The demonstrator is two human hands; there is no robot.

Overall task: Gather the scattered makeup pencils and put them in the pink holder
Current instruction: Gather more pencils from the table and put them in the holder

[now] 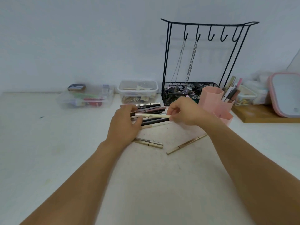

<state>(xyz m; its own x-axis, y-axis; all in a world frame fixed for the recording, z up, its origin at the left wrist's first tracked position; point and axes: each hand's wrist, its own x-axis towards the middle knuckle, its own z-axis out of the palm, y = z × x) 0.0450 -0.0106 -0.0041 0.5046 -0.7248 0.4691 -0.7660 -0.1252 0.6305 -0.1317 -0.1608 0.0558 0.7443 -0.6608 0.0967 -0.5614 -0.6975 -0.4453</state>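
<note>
Right hand (186, 111), fingers curled, pinching a pale pencil (154, 115) above the row of makeup pencils (149, 109) on the white desk (65, 151), left hand (125, 124) with loosely curved fingers touching their left ends; pink holder (211, 98) just right.

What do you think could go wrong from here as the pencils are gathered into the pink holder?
1. The right hand pinches only one end of the cream pencil; so short a grip could let it slip onto the pile of pencils.
2. The left hand rests on that pile, so a nudge might roll pencils apart.
3. Two gold pencils lie nearer the person, apart from the pile, and could be missed.
4. The pink holder has a rear compartment already crowded.
</note>
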